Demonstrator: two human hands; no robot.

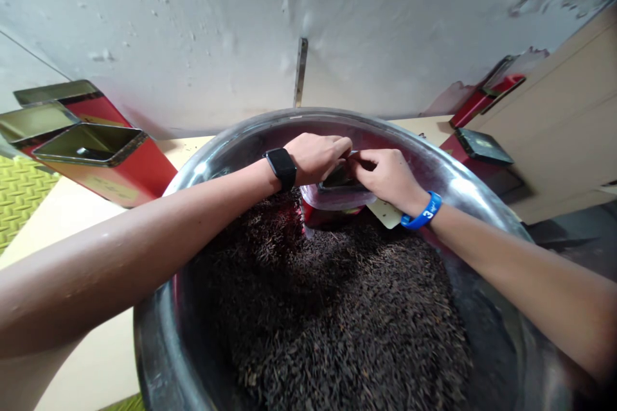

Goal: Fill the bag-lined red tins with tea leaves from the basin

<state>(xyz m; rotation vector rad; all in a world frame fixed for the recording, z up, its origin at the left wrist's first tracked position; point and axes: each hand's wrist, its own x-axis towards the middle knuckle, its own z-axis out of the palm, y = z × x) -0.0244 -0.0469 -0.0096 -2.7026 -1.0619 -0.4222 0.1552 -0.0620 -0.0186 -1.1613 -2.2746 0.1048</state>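
Note:
A large metal basin point(168, 334) holds a heap of dark loose leaves point(337, 314). Near its far side a red tin point(332, 213) stands among the leaves, with a clear plastic bag point(315, 198) showing around its top. My left hand point(318, 157), below a black watch, is closed at the bag's mouth above the tin. Across from it my right hand point(385, 174), with a blue wristband, pinches the other side of the bag's mouth. A pale card point(387, 214) shows beneath my right hand; whether that hand touches it is unclear.
Several open red tins point(139, 170) stand on the cream table point(53, 231) at the left. More red tins point(470, 151) are at the right, beside a beige panel point(563, 115). Behind the basin rises a grey wall point(216, 32).

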